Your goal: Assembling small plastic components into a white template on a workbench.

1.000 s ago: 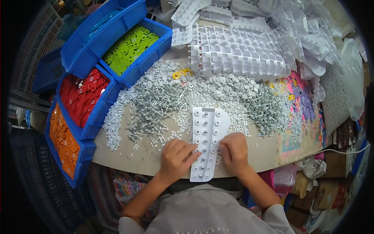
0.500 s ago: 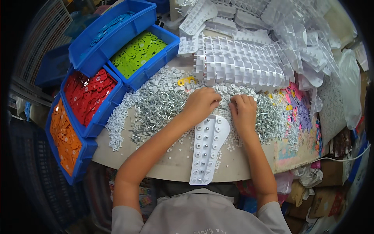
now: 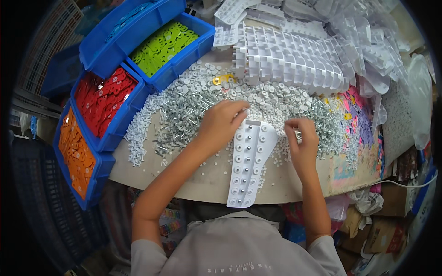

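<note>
A white plastic plate [image 3: 248, 163], wide at its far end and narrow at the near end, lies in front of me. Rows of round white caps line its sides, with silver studs down the middle groove. My left hand [image 3: 223, 123] is by the plate's far left corner. Its fingertips are pressed together, and whatever they pinch is too small to make out. To the right of the plate, my right hand [image 3: 305, 138] is curled, with silver metal pins [image 3: 298, 135] showing between thumb and fingers. Heaps of loose metal pins [image 3: 184, 120] and small white caps [image 3: 285, 99] spread beyond both hands.
Blue bins at the left hold red [image 3: 103, 103], orange [image 3: 75, 154], green [image 3: 165, 46] and blue pieces [image 3: 129, 20]. A stack of white slotted plates [image 3: 290, 57] stands at the back. Purple and pink pieces [image 3: 361, 122] lie at right, near a clear plastic bag [image 3: 419, 101].
My right hand has drawn back from the white caps, rightward and nearer. My left hand has shifted slightly left toward the plate's corner. The whole view has tilted a little.
</note>
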The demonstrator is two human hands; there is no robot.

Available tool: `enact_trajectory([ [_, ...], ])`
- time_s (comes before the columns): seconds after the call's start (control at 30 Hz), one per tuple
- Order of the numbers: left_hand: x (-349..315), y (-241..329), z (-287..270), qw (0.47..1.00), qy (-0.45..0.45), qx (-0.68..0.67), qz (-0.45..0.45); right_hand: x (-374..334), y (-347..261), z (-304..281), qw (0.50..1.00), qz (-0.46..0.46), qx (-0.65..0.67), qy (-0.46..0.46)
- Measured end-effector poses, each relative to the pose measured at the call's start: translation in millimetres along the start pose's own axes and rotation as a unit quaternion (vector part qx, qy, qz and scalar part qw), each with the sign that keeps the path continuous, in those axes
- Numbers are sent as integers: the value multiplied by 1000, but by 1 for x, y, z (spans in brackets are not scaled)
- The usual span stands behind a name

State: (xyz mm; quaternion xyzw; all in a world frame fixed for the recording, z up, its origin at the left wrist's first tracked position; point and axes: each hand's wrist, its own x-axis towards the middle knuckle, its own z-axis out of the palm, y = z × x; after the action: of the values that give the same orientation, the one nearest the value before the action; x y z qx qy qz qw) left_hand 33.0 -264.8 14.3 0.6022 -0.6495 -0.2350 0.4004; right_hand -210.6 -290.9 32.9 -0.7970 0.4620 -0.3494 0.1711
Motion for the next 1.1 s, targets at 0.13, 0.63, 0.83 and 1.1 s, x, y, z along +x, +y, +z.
enact_trajectory([
  [0.13, -50, -2, -27, 997, 3, 28, 68, -43, -44, -22, 977, 61, 123, -163],
  [0.63, -135, 33, -20, 966, -70, -220, -115, -102, -57, 10, 985, 41, 84, -145],
  [0.83, -135, 31, -5, 992, -38, -119, -12, -112, -50, 17, 992, -84, -1, -96],
  [1.1, -132, 34, -5, 998, -49, -31, 21, -109, -48, 16, 991, -83, 14, -104],
])
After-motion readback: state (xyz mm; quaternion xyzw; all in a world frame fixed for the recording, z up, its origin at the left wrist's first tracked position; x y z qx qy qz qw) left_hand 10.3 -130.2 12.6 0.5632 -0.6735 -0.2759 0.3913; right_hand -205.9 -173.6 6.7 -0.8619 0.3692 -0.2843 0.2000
